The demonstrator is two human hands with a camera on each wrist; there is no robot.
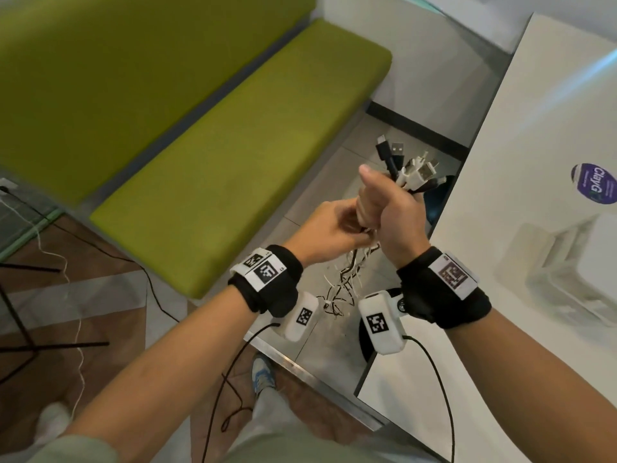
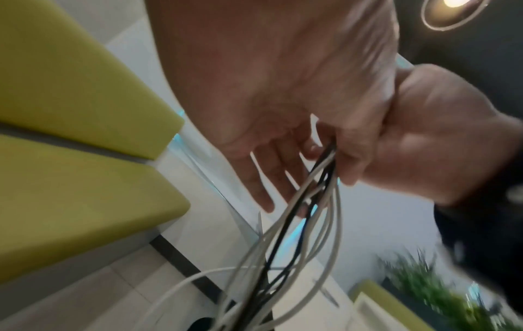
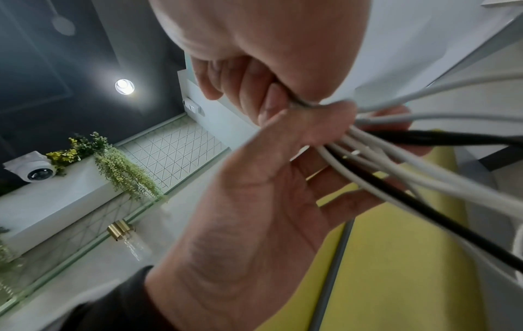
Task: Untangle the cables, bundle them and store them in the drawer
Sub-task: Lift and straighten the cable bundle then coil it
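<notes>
- The right hand (image 1: 390,208), at centre frame in the head view, is clenched round a bunch of thin white and black charging cables (image 1: 347,279), plug ends (image 1: 405,165) fanned above the fist; probably this keeps the connectors level for bundling.
- The left hand (image 1: 329,232), touching the right from the left, has its fingers among the strands just under the fist; whether it pinches one or only combs them, I cannot tell.
- The loose tails dangle free in the gap between the olive-green padded bench (image 1: 233,155) at left and the white tabletop (image 1: 521,182) edge at right.
- No drawer is in view.
</notes>
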